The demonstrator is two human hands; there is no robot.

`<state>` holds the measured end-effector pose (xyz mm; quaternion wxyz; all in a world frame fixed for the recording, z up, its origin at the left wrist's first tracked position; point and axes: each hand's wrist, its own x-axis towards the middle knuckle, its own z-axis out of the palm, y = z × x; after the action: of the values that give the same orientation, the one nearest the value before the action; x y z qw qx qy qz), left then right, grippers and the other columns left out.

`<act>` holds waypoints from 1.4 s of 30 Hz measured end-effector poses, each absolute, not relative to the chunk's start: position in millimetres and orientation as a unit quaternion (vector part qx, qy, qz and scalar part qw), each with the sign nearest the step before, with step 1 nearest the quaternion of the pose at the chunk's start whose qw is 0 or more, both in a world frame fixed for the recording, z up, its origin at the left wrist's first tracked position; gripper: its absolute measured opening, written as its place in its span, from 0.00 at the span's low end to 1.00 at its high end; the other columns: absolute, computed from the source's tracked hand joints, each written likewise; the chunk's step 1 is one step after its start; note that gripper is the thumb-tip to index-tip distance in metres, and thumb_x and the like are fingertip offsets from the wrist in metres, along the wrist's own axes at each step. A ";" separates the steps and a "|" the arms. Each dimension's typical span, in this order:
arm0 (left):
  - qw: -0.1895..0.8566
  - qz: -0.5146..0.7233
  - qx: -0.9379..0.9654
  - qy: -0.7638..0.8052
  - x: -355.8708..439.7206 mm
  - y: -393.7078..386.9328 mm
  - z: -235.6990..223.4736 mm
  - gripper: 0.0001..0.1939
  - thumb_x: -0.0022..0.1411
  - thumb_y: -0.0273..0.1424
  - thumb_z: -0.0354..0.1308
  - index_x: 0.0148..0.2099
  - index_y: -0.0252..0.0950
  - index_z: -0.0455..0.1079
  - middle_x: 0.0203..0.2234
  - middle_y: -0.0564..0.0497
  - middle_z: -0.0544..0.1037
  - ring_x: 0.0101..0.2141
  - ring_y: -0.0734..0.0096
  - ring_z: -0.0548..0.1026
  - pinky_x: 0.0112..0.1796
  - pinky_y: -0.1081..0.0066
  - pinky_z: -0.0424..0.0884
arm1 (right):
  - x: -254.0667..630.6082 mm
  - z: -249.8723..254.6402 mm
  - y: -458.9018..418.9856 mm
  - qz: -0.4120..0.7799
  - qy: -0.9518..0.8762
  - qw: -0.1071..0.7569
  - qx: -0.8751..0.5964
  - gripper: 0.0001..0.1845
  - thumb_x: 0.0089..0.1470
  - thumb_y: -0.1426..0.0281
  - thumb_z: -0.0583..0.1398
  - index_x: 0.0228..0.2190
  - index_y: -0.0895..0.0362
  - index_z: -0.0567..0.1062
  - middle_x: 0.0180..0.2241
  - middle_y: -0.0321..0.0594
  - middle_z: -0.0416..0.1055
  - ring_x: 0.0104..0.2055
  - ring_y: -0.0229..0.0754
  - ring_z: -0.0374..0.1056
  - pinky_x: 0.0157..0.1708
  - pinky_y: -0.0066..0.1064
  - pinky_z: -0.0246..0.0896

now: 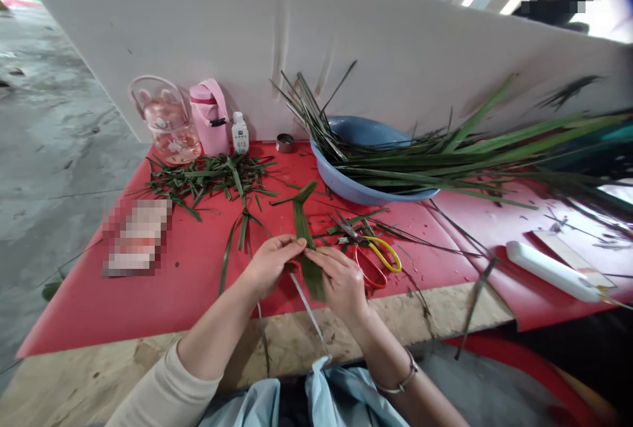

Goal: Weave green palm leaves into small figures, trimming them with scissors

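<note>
A broad green leaf strip (301, 216), bent at its top end, stands between my two hands above the red table cover. My left hand (274, 262) pinches its left edge with thumb and fingers. From the other side my right hand (341, 277) grips the same strip, fingers closed over it, and its lower end hangs down beside the palm. Right of my right hand lie scissors (372, 256) with one red and one yellow handle, blades apart, among leaf scraps. A knotted piece of leaf (244, 226) lies just beyond my left hand.
A blue basin (341, 183) holds long leaves that stick out to the right. Behind a pile of cut leaf pieces (212, 176) stand a clear pink bottle (173, 130), a pink flask (208, 127) and a small white bottle (240, 134). A white elongated device (551, 272) lies at right.
</note>
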<state>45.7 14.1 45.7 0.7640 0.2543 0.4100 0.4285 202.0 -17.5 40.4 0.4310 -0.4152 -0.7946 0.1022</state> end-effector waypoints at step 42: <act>0.660 0.497 0.349 0.441 42.9 2.9 31.2 0.13 0.49 0.39 0.61 0.28 0.32 0.68 0.20 0.54 0.70 0.21 0.78 0.68 0.25 0.75 0.69 | 171.6 37.4 -13.4 0.551 -0.473 0.442 -0.526 0.16 0.45 0.61 0.62 0.20 0.58 0.65 0.16 0.31 0.61 0.18 0.31 0.55 0.18 0.25 0.50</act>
<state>42.9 2.9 31.2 0.6604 0.3488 0.4413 0.4974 171.6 -13.4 37.4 0.4417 -0.5263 -0.4733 0.5513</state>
